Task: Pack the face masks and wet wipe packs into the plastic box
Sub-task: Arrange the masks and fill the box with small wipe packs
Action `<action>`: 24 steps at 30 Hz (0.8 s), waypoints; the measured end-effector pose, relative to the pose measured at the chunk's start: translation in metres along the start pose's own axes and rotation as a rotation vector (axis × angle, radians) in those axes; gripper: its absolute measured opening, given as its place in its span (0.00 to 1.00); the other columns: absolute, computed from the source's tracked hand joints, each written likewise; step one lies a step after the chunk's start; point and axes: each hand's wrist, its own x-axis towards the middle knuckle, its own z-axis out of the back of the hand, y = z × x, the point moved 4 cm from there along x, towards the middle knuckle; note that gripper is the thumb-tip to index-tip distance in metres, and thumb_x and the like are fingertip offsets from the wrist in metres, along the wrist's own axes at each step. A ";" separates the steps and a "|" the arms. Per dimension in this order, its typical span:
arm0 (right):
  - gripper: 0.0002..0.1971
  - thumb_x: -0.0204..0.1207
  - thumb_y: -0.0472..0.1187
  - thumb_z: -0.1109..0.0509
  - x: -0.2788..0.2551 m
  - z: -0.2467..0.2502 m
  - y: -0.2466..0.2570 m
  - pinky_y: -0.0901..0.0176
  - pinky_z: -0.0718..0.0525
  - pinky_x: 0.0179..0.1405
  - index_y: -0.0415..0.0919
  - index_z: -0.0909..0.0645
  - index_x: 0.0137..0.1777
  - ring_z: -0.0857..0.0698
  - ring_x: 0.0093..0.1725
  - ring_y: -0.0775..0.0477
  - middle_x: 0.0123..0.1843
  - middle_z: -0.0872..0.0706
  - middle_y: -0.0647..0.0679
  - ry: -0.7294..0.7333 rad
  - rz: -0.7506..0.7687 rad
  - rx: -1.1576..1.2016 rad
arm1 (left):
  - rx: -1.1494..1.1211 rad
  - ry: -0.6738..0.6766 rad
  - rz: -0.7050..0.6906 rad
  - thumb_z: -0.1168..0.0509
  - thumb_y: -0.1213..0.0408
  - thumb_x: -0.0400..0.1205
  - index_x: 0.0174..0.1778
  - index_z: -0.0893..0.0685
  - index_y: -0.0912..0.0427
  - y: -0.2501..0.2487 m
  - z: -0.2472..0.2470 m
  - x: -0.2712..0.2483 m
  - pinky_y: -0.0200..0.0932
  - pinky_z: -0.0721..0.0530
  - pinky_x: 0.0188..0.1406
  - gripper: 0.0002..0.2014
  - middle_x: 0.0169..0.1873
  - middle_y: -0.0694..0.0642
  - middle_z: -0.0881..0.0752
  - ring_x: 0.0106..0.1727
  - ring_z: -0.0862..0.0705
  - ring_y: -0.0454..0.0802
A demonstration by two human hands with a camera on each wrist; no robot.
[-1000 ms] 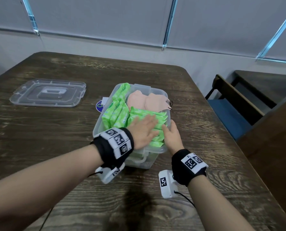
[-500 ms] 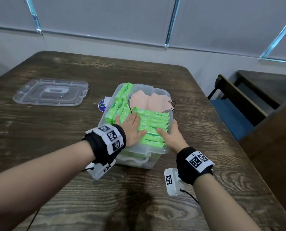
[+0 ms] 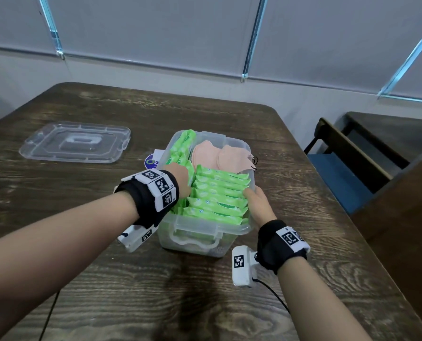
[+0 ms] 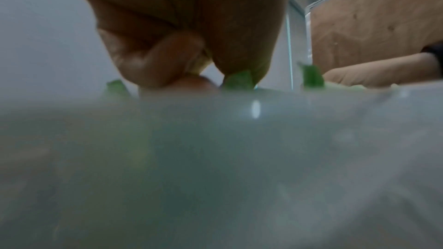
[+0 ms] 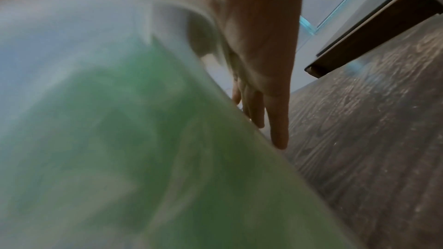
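Sliding off the wipe packs, the left hand is curling its fingers among them while the right hand, open-fingered, is steadying the box, packing nearly finished.

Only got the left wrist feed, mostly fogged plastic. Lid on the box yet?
Observer: No. The lid lies flat on the table, off to the left of the plastic box.
Operator: Masks in?
Observer: Yes. The pink face masks sit at the box's far end, behind a row of green wet wipe packs.
Operator: What's the right hand doing?
Observer: The right hand is at the box's right side, thumb at the packs' ends. The right wrist view shows its fingers straight, pointing down along the outer wall.
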 end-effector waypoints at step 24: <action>0.14 0.73 0.20 0.42 -0.012 0.037 -0.002 0.71 0.19 0.25 0.33 0.21 0.52 0.18 0.37 0.46 0.38 0.17 0.45 -0.262 0.050 0.174 | -0.413 -0.117 0.062 0.47 0.54 0.87 0.54 0.17 0.65 0.049 -0.023 0.014 0.42 0.27 0.41 0.19 0.52 0.64 0.16 0.49 0.21 0.56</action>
